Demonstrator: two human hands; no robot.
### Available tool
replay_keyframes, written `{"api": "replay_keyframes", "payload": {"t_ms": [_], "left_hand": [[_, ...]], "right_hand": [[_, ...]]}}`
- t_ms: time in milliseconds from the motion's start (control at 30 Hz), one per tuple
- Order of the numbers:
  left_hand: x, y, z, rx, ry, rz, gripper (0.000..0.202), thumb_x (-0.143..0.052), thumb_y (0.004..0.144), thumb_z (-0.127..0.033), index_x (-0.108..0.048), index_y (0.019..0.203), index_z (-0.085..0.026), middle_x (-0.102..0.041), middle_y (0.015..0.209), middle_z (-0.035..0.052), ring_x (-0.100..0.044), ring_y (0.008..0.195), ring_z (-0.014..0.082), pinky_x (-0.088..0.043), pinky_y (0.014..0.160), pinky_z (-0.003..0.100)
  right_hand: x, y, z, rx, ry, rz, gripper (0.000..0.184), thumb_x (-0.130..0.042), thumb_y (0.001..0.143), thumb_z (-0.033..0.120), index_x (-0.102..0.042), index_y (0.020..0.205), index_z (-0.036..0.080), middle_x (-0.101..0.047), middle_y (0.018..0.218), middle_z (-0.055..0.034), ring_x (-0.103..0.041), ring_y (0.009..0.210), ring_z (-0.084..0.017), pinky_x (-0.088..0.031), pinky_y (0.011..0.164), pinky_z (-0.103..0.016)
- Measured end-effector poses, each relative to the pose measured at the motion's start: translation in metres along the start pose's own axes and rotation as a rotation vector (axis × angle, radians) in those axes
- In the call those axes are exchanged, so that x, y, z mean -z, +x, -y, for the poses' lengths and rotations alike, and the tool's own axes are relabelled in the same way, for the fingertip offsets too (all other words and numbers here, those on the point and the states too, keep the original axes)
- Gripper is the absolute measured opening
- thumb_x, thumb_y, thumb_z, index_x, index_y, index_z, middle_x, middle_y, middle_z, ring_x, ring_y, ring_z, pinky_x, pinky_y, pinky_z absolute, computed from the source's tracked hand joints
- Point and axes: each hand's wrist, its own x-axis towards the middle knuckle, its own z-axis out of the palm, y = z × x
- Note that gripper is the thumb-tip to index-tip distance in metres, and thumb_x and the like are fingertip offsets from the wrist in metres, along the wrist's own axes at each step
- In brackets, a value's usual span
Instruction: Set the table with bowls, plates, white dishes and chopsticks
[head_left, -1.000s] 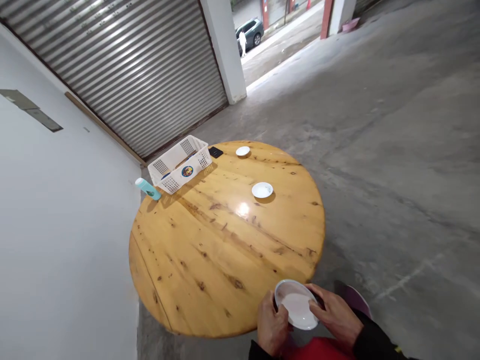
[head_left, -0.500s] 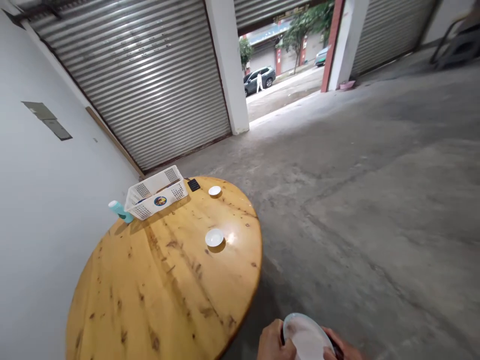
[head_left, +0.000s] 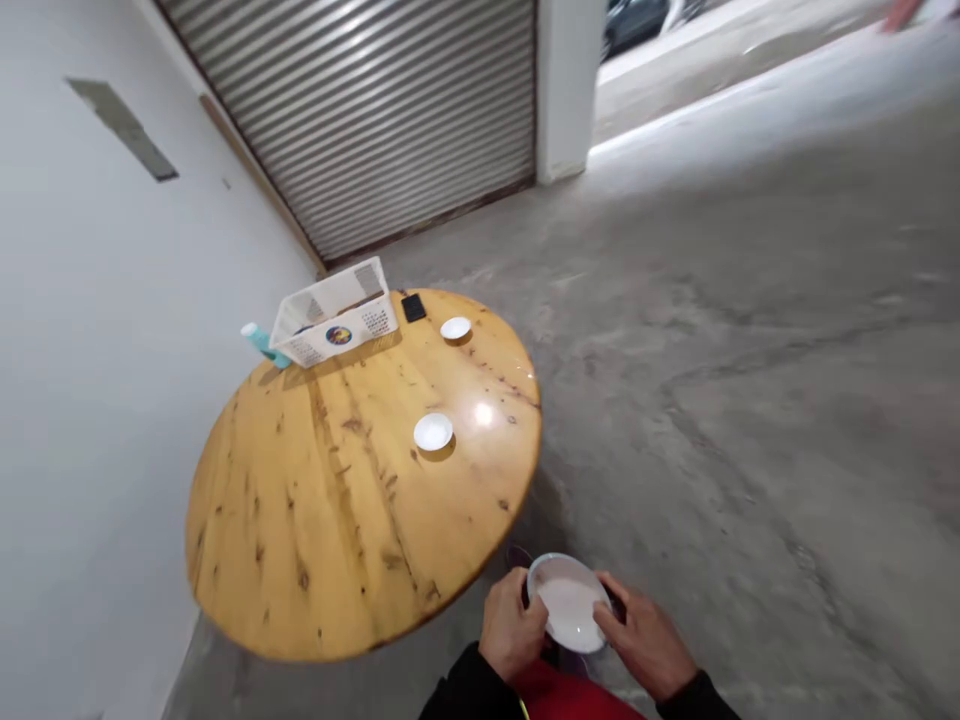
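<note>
Between my two hands is a round white bowl [head_left: 570,600], held by its rim in front of my body, off the table's near right edge. My left hand [head_left: 511,622] grips the bowl's left side with the thumb over the rim. On the opposite side my right hand [head_left: 643,632] is closed on the rim, its thumb also on top. The fingers under the bowl are hidden. Two small white bowls stand on the table: a nearer bowl [head_left: 433,432] and a farther bowl [head_left: 455,328].
The round wooden table [head_left: 300,520] is to my left. At its far side stand a white plastic basket [head_left: 337,315], a turquoise bottle [head_left: 266,346] and a black phone-like object [head_left: 413,307]. Beyond are a white wall [head_left: 97,350], a roller shutter [head_left: 390,110] and a pillar [head_left: 566,90].
My view has tilted down and turned slightly left. The held bowl and both hands now show higher in the picture, with my sleeves visible. Both hands keep their grip.
</note>
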Motion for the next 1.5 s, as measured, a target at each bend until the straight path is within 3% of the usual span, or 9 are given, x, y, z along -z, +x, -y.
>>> {"api": "replay_keyframes", "payload": {"t_ms": [133, 233, 433, 633, 867, 1067, 1267, 1400, 1500], "left_hand": [[0.010, 0.027, -0.010, 0.093, -0.223, -0.156, 0.013, -0.047, 0.090, -0.013, -0.057, 0.094, -0.020, -0.056, 0.075, -0.0036, -0.052, 0.069, 0.0141, -0.039, 0.067, 0.024], [0.026, 0.052, -0.014, 0.164, -0.276, -0.333, 0.010, -0.051, 0.093, -0.014, -0.054, 0.099, -0.021, -0.056, 0.075, -0.0046, -0.054, 0.066, 0.0138, -0.041, 0.068, 0.024], [0.079, 0.102, -0.018, 0.234, -0.168, -0.553, 0.013, -0.050, 0.096, -0.015, -0.058, 0.106, -0.021, -0.068, 0.092, 0.0025, -0.063, 0.081, 0.0178, -0.046, 0.079, 0.028], [0.121, 0.148, -0.023, 0.404, 0.018, -0.641, 0.023, -0.047, 0.098, -0.016, -0.064, 0.115, -0.018, -0.069, 0.114, 0.0118, -0.065, 0.108, 0.0246, -0.049, 0.092, 0.033], [0.129, 0.179, -0.026, 0.544, 0.082, -0.568, 0.030, -0.044, 0.100, -0.017, -0.063, 0.123, -0.014, -0.067, 0.119, 0.0173, -0.066, 0.112, 0.0291, -0.050, 0.094, 0.037], [0.127, 0.189, -0.032, 0.613, 0.099, -0.580, 0.039, -0.043, 0.099, -0.013, -0.055, 0.136, -0.011, -0.065, 0.127, 0.0190, -0.067, 0.116, 0.0292, -0.050, 0.097, 0.036], [0.129, 0.188, -0.040, 0.735, 0.092, -0.579, 0.038, -0.047, 0.097, -0.015, -0.057, 0.134, -0.014, -0.066, 0.127, 0.0176, -0.067, 0.116, 0.0295, -0.050, 0.098, 0.036], [0.127, 0.190, -0.036, 0.794, 0.090, -0.663, 0.033, -0.048, 0.097, -0.019, -0.060, 0.127, -0.016, -0.067, 0.121, 0.0169, -0.065, 0.117, 0.0303, -0.049, 0.099, 0.037], [0.123, 0.193, -0.028, 0.817, 0.038, -0.683, 0.032, -0.046, 0.099, -0.027, -0.062, 0.125, -0.015, -0.067, 0.121, 0.0185, -0.066, 0.115, 0.0314, -0.050, 0.097, 0.038]], "right_hand": [[0.013, 0.061, 0.021, 0.058, 0.002, 0.161, 0.047, -0.042, 0.076, 0.047, -0.074, 0.097, 0.020, -0.074, 0.076, -0.0100, -0.070, 0.070, -0.029, -0.057, 0.073, -0.036], [0.008, 0.114, 0.042, 0.131, -0.023, 0.226, 0.044, -0.044, 0.077, 0.046, -0.073, 0.096, 0.020, -0.075, 0.081, -0.0103, -0.070, 0.074, -0.028, -0.057, 0.073, -0.035], [-0.031, 0.209, 0.086, 0.354, -0.103, 0.295, 0.042, -0.048, 0.078, 0.043, -0.074, 0.097, 0.017, -0.072, 0.084, -0.0107, -0.064, 0.070, -0.024, -0.054, 0.071, -0.035], [-0.075, 0.271, 0.110, 0.419, -0.205, 0.286, 0.045, -0.051, 0.077, 0.035, -0.077, 0.108, 0.014, -0.067, 0.084, -0.0111, -0.060, 0.072, -0.024, -0.052, 0.075, -0.036], [-0.095, 0.307, 0.113, 0.455, -0.368, 0.362, 0.054, -0.050, 0.081, 0.029, -0.073, 0.127, 0.012, -0.063, 0.084, -0.0106, -0.062, 0.082, -0.028, -0.050, 0.076, -0.035], [-0.095, 0.324, 0.121, 0.491, -0.514, 0.510, 0.052, -0.052, 0.088, 0.029, -0.069, 0.134, 0.012, -0.062, 0.094, -0.0129, -0.062, 0.086, -0.028, -0.049, 0.076, -0.033], [-0.088, 0.327, 0.138, 0.507, -0.651, 0.715, 0.051, -0.050, 0.096, 0.029, -0.062, 0.142, 0.012, -0.060, 0.108, -0.0155, -0.064, 0.089, -0.027, -0.048, 0.077, -0.033], [-0.084, 0.335, 0.143, 0.554, -0.616, 0.814, 0.052, -0.050, 0.097, 0.031, -0.057, 0.145, 0.011, -0.059, 0.114, -0.0170, -0.064, 0.086, -0.025, -0.048, 0.078, -0.033], [-0.086, 0.344, 0.142, 0.533, -0.514, 0.893, 0.046, -0.052, 0.098, 0.035, -0.061, 0.134, 0.009, -0.059, 0.118, -0.0190, -0.062, 0.091, -0.025, -0.046, 0.081, -0.033]]}}
